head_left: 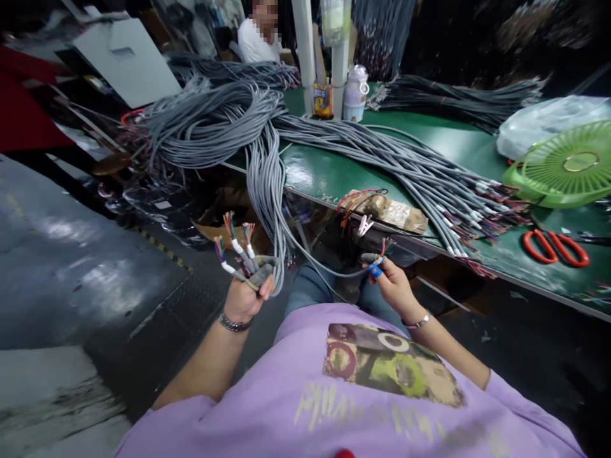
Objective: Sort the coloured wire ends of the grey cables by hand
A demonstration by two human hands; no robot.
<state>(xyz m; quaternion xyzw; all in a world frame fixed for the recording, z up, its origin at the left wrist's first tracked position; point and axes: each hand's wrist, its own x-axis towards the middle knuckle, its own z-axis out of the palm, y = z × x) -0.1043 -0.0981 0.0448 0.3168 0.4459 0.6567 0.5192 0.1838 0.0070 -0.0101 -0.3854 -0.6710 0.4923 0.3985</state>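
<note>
My left hand [249, 294] is closed around several grey cables [244, 259], their white-banded ends and coloured wires pointing up. Grey coverings show on some fingers of that hand. My right hand [394, 286], with a blue wrap on one finger, pinches the end of a single grey cable [341, 274] whose coloured wires fan out. That cable sags across my lap toward the bundle on the left. A thick loop of grey cables [265, 172] hangs over the table edge between me and the pile.
More grey cables [377, 156] lie across the green table [310, 170]. On the right are red-handled scissors [556, 248], a green fan [568, 164] and a plastic bag [548, 124]. A bottle [354, 95] stands by the posts. A person in white [258, 41] sits beyond.
</note>
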